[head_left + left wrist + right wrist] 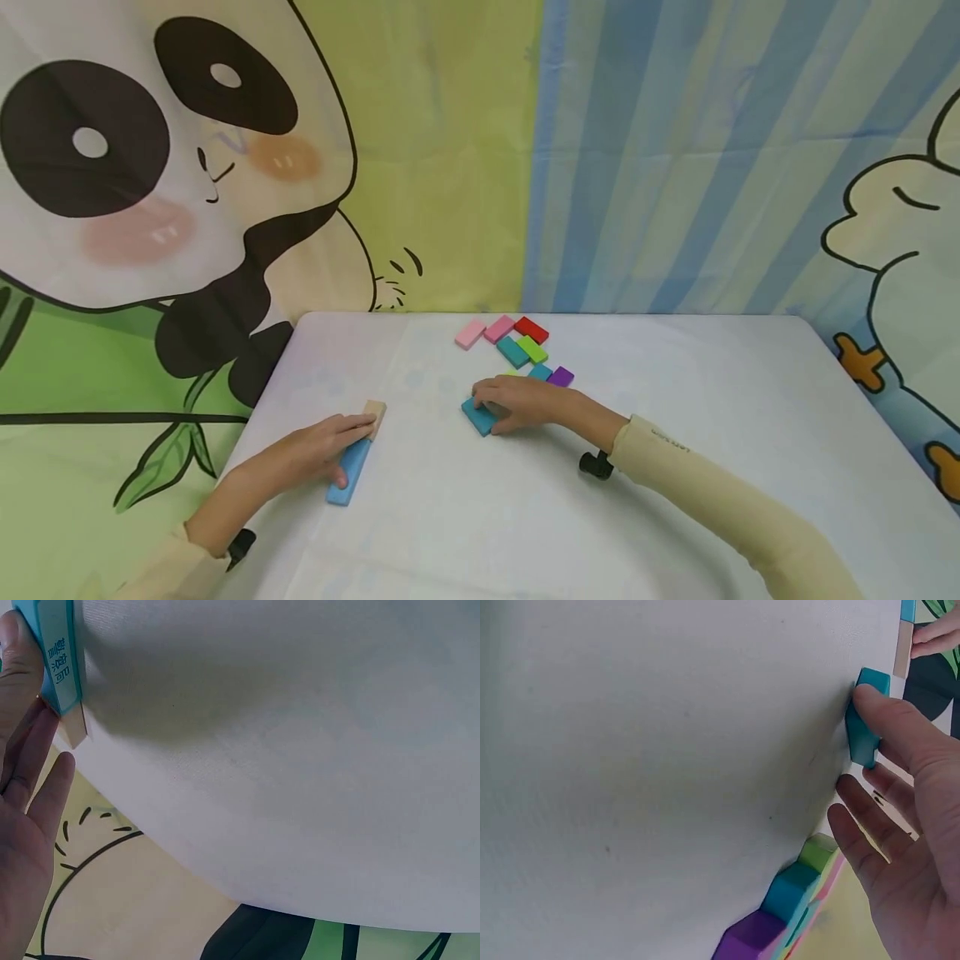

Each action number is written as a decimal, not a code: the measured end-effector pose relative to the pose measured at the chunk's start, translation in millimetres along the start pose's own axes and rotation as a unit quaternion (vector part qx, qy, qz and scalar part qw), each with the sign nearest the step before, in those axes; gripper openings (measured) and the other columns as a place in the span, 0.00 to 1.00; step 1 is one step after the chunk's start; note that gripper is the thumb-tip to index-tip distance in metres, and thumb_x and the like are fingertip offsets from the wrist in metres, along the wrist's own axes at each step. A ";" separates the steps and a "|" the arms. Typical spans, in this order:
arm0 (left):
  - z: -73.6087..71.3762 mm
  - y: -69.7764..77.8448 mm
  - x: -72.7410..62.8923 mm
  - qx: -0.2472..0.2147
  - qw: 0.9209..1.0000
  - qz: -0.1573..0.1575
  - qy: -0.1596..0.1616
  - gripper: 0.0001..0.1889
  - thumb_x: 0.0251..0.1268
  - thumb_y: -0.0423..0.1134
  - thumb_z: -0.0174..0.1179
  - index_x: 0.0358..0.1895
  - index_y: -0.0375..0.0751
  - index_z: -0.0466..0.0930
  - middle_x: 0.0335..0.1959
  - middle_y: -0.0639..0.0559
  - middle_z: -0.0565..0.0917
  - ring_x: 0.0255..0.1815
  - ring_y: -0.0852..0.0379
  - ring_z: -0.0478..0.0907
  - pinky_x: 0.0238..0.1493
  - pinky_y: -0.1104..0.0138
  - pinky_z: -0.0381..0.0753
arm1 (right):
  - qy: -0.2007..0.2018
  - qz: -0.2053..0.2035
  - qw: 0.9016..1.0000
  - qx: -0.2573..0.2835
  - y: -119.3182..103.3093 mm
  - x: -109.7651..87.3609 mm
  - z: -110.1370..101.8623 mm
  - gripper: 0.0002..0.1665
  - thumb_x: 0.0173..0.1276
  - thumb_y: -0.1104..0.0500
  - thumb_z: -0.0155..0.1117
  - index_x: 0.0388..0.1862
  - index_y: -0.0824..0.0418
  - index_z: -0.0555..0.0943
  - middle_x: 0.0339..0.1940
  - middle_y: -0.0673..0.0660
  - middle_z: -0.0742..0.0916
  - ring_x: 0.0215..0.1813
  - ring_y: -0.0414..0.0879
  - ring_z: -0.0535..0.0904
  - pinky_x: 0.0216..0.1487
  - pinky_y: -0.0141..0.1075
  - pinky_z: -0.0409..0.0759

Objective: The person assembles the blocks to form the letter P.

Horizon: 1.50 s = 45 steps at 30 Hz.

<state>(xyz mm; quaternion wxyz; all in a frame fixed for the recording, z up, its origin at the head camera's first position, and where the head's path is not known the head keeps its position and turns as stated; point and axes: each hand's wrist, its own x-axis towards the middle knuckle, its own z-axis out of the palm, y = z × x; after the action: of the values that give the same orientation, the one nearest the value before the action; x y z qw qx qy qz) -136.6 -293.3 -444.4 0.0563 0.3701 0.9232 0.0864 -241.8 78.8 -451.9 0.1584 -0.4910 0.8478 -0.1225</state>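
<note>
On white tabletop [435, 517], right hand [520, 401] pinches teal block [478, 417]

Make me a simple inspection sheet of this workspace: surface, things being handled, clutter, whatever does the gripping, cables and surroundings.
Surface: white tabletop.
Job's things: light-blue block and beige block, end to end; teal block apart from them.
Clutter: loose blocks in pink, red, green, teal and purple, toward the far edge.
Grippers: bare hands; left hand rests across the light-blue and beige blocks, right hand pinches the teal block.
Cables: nothing seen.
Surroundings: cartoon-printed backdrop behind the tabletop.
</note>
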 end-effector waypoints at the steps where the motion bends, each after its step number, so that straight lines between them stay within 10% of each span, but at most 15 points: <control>1: 0.3 0.0 -0.3 0.004 1.000 0.002 0.000 0.43 0.47 0.57 0.64 0.65 0.32 0.71 0.65 0.41 0.72 0.61 0.42 0.74 0.51 0.58 0.83 | -0.003 0.002 1.000 0.004 0.2 0.9 1.2 0.25 0.65 0.51 0.68 0.59 0.53 0.74 0.67 0.51 0.76 0.67 0.45 0.71 0.66 0.37 0.75; 16: 1.8 -0.1 2.7 -0.002 0.999 -0.015 -0.030 0.47 0.48 0.58 0.62 0.70 0.33 0.65 0.69 0.40 0.68 0.50 0.56 0.70 0.36 0.72 0.77 | 0.073 0.027 0.993 0.086 -1.1 24.9 1.3 0.26 0.63 0.47 0.69 0.57 0.55 0.78 0.57 0.52 0.80 0.59 0.45 0.76 0.61 0.38 0.78; 32: 5.1 -5.8 4.0 0.006 1.000 0.003 -0.004 0.44 0.49 0.55 0.65 0.70 0.35 0.66 0.70 0.43 0.68 0.50 0.57 0.71 0.33 0.74 0.77 | 0.119 0.063 0.987 0.089 -53.8 151.8 -0.6 0.28 0.63 0.46 0.69 0.59 0.58 0.80 0.54 0.56 0.83 0.51 0.42 0.77 0.50 0.27 0.77; 45: -0.4 -2.7 1.7 0.001 1.000 -0.007 -0.023 0.43 0.51 0.54 0.65 0.70 0.35 0.66 0.71 0.42 0.67 0.53 0.55 0.71 0.39 0.71 0.79 | 0.113 0.103 0.985 0.076 -64.2 163.2 5.7 0.27 0.63 0.46 0.69 0.57 0.58 0.80 0.52 0.55 0.82 0.48 0.40 0.77 0.48 0.27 0.77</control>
<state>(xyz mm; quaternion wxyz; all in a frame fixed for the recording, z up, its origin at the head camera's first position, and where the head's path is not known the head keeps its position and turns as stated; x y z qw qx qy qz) -139.7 -294.0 -444.6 0.0775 0.3659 0.9242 0.0769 -264.9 -95.1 -458.0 0.1102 -0.3704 0.8947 -0.2241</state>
